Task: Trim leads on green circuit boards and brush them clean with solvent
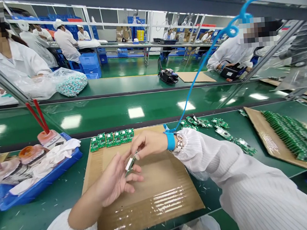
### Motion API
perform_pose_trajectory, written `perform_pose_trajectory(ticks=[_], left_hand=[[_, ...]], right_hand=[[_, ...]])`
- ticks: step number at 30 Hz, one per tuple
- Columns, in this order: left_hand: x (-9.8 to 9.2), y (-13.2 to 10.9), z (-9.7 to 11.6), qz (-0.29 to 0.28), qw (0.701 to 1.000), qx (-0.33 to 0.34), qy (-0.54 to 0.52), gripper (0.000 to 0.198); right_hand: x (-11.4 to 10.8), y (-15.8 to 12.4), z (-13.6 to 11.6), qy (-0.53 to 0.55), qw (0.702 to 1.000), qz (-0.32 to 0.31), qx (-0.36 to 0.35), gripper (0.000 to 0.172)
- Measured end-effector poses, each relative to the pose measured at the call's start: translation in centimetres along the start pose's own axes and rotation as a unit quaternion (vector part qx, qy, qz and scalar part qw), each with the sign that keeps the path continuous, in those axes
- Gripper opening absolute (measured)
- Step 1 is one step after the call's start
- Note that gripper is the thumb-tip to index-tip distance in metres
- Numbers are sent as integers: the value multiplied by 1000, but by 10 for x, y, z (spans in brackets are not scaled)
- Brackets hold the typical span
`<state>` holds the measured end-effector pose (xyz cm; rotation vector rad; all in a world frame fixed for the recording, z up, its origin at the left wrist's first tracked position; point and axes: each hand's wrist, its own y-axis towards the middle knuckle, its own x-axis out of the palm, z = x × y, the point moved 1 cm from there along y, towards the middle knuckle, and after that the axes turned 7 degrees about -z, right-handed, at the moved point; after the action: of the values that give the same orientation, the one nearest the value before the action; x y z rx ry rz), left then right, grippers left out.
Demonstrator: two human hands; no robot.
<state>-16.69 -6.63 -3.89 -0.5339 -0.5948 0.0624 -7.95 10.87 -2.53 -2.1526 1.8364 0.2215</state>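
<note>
My left hand [116,180] holds a small green circuit board [130,163] edge-on above a brown cardboard sheet [154,196]. My right hand [146,144] pinches the top of the same board from the right. A blue wrist strap [170,140] with a coiled blue cord [207,57] is on my right wrist. A row of several green boards [111,138] lies at the cardboard's far edge. More loose boards [218,127] are scattered behind my right forearm.
A blue tray [39,184] with white cloths, small pots and red-handled tools sits at left. A cardboard sheet with many green boards [293,137] lies at right. Other workers in white coats sit across the conveyor, beside a bag of parts [71,82].
</note>
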Motion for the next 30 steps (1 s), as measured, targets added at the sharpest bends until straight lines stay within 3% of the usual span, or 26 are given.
perform_pose_trajectory(ticks=[3,5,11,16,20,24,28,30], left_hand=[[-6,-1,-3,97,995,-17,13,54],[-11,-4,-6,127,992,-22,14,52],[-24,-21,-16,120,992,-20,9,47],[-37,-37,-25,124,992,-15,14,51],[-45,-49,-31,118,993,17,18,57],[-50,-67,-38,150,987,62,19,61],[-64,-89,-46,230,965,120,39,56],[-77,-101,-50,289,943,155,64,46]], right_hand=[[-25,6,15,6,991,52,125,7],[-42,16,30,-7,979,92,182,10],[-61,46,66,-55,932,130,333,28],[-57,52,66,-101,909,140,379,30],[-51,49,48,-172,897,166,371,31],[-34,52,14,-242,899,198,307,21],[19,81,-32,-222,951,97,193,17],[53,110,-54,-202,968,51,141,34]])
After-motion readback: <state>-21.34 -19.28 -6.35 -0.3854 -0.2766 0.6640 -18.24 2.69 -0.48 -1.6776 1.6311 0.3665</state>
